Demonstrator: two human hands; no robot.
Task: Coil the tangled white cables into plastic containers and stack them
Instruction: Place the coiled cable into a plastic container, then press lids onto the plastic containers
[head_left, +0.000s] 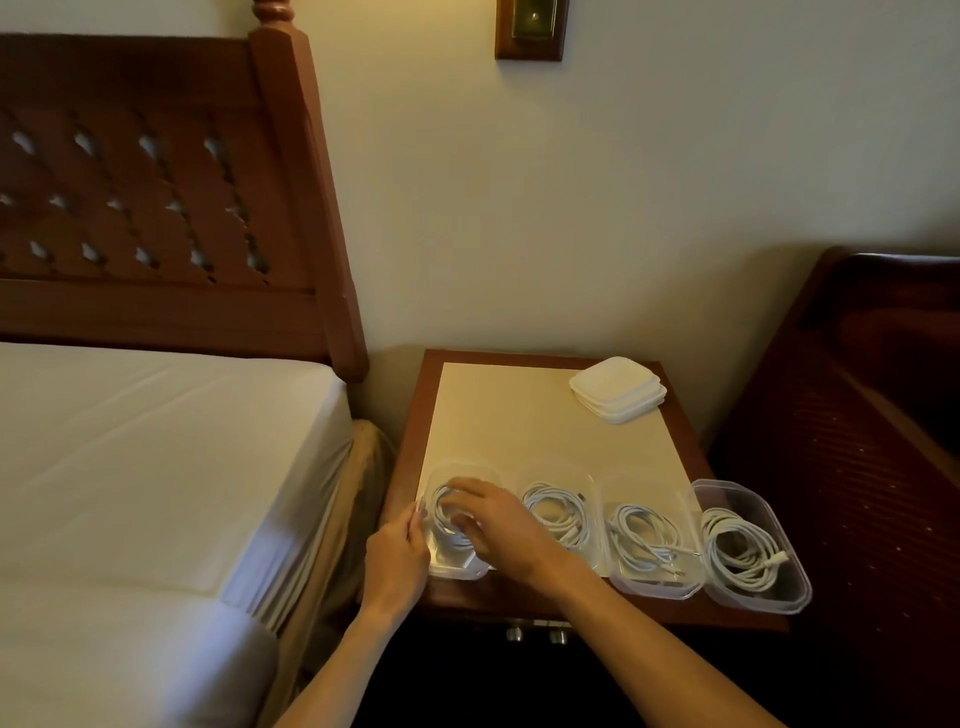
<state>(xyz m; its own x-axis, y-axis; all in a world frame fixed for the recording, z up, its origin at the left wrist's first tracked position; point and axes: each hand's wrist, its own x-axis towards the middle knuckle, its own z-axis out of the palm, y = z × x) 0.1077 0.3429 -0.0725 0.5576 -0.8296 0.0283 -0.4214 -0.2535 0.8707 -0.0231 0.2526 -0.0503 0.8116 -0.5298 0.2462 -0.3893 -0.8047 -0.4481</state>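
Both grips worked at the leftmost container (457, 566), the first in a row of four clear plastic tubs along the desk's (519, 415) near edge. The left hand (397, 558) reached up from the bottom of the view, wrist straight, its fingers (415, 519) closed on the tub's left wall at about nine o'clock of that tub. The right hand (498, 525) came in from five o'clock with the forearm slanting across the desk front, palm down over the tub's opening, fingers curled and spread down into it. Whether those fingers were clamped on anything could not be told, as the hand hid its own fingertips.

A coiled white cable (447, 519) lay inside that tub, directly under the right palm, its loops showing at the hand's left. Three more coils sat in their own tubs to the right: second container (563, 519), third container (652, 582), fourth container (753, 551), all apart from the hands. A stack of white lids (618, 389) rested at the desk's far right corner, around one o'clock. A bed (156, 467) stood at the left.
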